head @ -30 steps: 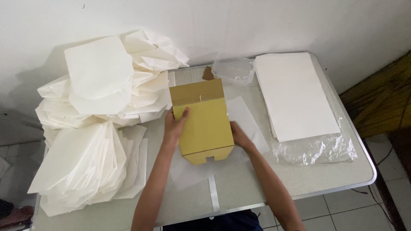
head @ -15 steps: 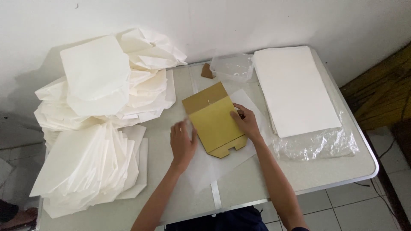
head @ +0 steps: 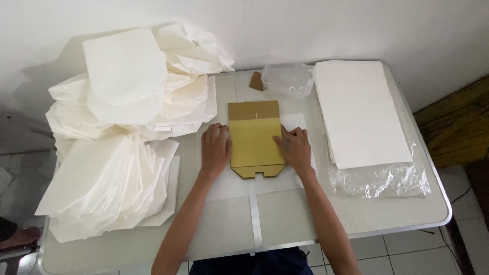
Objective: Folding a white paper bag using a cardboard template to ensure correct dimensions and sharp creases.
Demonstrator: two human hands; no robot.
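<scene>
A flat brown cardboard template (head: 254,137) lies upright in the middle of the table on a white paper sheet (head: 239,186). My left hand (head: 215,147) rests flat against its left edge, fingers on the paper. At the template's right edge is my right hand (head: 294,146), its fingers pressing the paper at the cardboard. Neither hand grips anything; both press down, fingers together.
A big heap of folded white paper bags (head: 127,117) fills the left side of the table (head: 285,214). A stack of flat white sheets (head: 359,112) on clear plastic wrap (head: 379,181) lies at right. A clear plastic tub (head: 288,79) and a small brown piece (head: 256,81) sit behind the template.
The cardboard template was tilted and lifted; it now lies straight and flat on the paper. Both hands have moved to its two sides.
</scene>
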